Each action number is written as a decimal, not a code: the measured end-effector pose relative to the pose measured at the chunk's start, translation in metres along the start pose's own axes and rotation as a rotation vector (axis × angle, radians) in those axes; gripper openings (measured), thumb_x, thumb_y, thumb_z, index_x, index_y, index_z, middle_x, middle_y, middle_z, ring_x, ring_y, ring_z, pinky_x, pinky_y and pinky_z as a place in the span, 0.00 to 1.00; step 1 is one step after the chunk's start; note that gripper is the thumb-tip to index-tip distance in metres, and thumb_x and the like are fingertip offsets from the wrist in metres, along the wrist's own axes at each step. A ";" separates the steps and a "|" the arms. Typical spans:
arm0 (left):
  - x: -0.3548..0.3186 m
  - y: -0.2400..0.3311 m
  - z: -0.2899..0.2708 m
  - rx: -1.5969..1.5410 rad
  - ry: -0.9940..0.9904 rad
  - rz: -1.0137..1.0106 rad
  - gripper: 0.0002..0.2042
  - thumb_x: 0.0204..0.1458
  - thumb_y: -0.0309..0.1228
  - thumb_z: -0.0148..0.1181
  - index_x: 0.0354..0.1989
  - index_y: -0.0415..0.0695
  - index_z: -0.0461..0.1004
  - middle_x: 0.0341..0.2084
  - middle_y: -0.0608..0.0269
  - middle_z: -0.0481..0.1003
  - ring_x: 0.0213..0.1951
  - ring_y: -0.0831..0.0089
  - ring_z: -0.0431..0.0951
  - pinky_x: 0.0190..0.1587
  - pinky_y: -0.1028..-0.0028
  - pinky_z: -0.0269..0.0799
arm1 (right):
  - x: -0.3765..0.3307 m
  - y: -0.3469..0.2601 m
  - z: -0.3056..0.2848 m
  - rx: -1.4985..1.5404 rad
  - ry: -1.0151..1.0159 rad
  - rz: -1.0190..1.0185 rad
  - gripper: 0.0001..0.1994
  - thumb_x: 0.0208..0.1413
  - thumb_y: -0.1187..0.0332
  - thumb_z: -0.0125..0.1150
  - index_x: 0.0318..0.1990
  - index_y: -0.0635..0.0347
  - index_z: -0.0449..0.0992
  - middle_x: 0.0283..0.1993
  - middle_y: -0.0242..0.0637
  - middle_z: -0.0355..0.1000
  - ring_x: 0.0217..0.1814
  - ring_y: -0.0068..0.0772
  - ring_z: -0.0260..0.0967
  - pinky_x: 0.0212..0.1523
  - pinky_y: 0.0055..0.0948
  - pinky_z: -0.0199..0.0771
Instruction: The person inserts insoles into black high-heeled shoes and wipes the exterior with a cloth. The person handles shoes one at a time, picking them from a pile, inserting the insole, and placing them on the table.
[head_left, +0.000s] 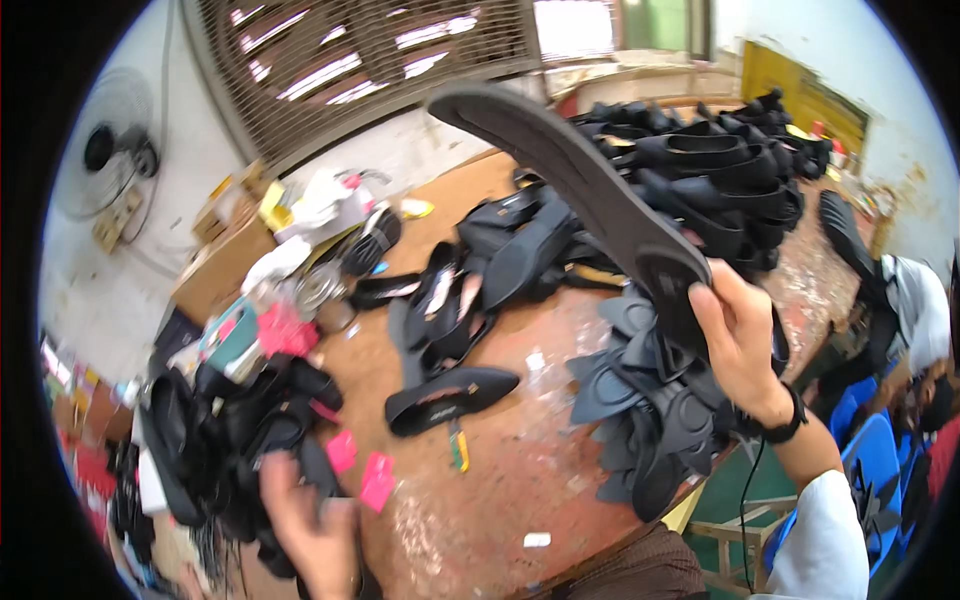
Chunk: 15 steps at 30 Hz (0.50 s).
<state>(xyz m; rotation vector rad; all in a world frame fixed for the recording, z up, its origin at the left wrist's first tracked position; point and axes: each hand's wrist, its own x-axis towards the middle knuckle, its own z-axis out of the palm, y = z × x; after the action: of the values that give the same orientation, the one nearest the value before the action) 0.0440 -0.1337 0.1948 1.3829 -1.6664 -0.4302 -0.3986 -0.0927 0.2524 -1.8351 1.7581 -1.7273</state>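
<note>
Sole (580,180) first: you've got that long dark shoe sole up in the air over the far right part of the desk (520,450), and your right hand (740,345) is pinching it at the heel end, thumb on the face you can see and the other fingers hidden behind. Its toe end sticks way out past your grip toward the far edge. Going by the thin profile and the slight bow along its length, I'd say it's light and bendy, rubbery, so it'll flop if you only hold it by the tip. The heel looks like the thickest bit, so grabbing there makes sense; holding nearer the middle would probably keep it steadier.

Right under that hand, at the desk's right edge, sits a heap of soles (650,410), same grey colour. Finished black shoes (720,150) are stacked at the far right corner, and a single black shoe (450,395) lies mid-desk.

Your left hand (310,525) is low at the near left edge, blurry, touching a pile of black shoes (240,430). Can't tell if it's gripping anything or just resting there.
</note>
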 end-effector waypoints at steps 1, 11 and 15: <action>-0.019 0.021 0.038 -0.282 -0.160 -0.083 0.46 0.43 0.28 0.69 0.71 0.40 0.49 0.69 0.54 0.55 0.69 0.57 0.55 0.67 0.61 0.57 | -0.012 -0.015 0.014 0.096 -0.055 0.031 0.10 0.66 0.73 0.51 0.49 0.69 0.74 0.34 0.28 0.71 0.33 0.13 0.63 0.34 0.16 0.66; -0.127 0.102 0.102 -0.270 -0.340 -0.102 0.40 0.43 0.38 0.73 0.62 0.33 0.58 0.48 0.43 0.70 0.49 0.51 0.74 0.51 0.59 0.71 | -0.123 -0.070 0.097 0.712 -0.497 0.369 0.25 0.64 0.55 0.55 0.54 0.74 0.72 0.49 0.40 0.74 0.52 0.29 0.68 0.55 0.29 0.66; -0.142 0.095 0.086 -0.446 -0.588 -0.371 0.29 0.49 0.32 0.63 0.57 0.32 0.61 0.41 0.42 0.72 0.39 0.50 0.73 0.45 0.59 0.70 | -0.146 -0.054 0.098 0.848 -0.632 0.444 0.26 0.65 0.58 0.54 0.60 0.73 0.65 0.56 0.42 0.70 0.57 0.30 0.67 0.60 0.30 0.63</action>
<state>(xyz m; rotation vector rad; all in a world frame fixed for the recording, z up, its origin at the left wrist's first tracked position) -0.0858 0.0024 0.1602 1.2851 -1.6043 -1.4433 -0.2531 -0.0280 0.1614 -1.2638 0.8733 -1.2163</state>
